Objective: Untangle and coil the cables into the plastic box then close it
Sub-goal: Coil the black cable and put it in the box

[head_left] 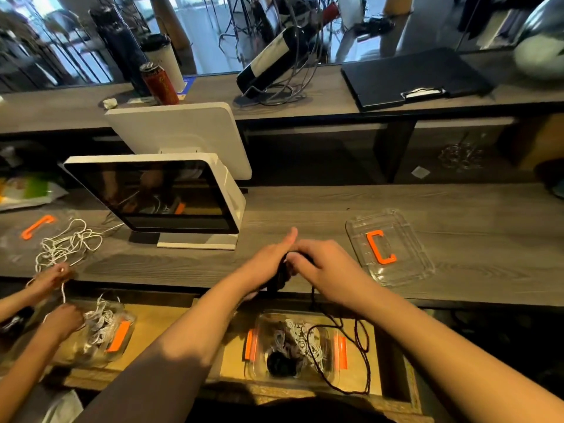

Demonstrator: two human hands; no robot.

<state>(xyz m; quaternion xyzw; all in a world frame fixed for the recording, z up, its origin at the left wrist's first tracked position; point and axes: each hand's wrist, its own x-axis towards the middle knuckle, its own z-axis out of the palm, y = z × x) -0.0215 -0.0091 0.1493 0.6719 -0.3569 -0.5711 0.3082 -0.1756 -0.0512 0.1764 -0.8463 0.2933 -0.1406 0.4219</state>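
Left hand (pixel 268 264): lying over the front edge of the grey wood-grain worktop (pixel 305 215), thumb sticking up, fingers curling in a grip round a bundle of black cable (pixel 280 277).

Right hand (pixel 323 264): meeting the left one from the other side, fingertips pinching the same black bundle at its top.

Black cable: a loose length is hanging from the bundle, looping down over the right rim of the plastic box and past its near edge.

Plastic box (pixel 259 370): clear, with orange latches on both sides, sitting open on a lower wooden shelf below the hands. A white cable (pixel 297 340) and a dark coil are lying inside it.

Lid (pixel 390 248): clear, with an orange handle, resting flat on the worktop just right of the hands.

Second person's hands (pixel 58 300): at far left, handling white cord above another clear box.

Monitor (pixel 158 196): white-framed, standing behind and left of the hands.
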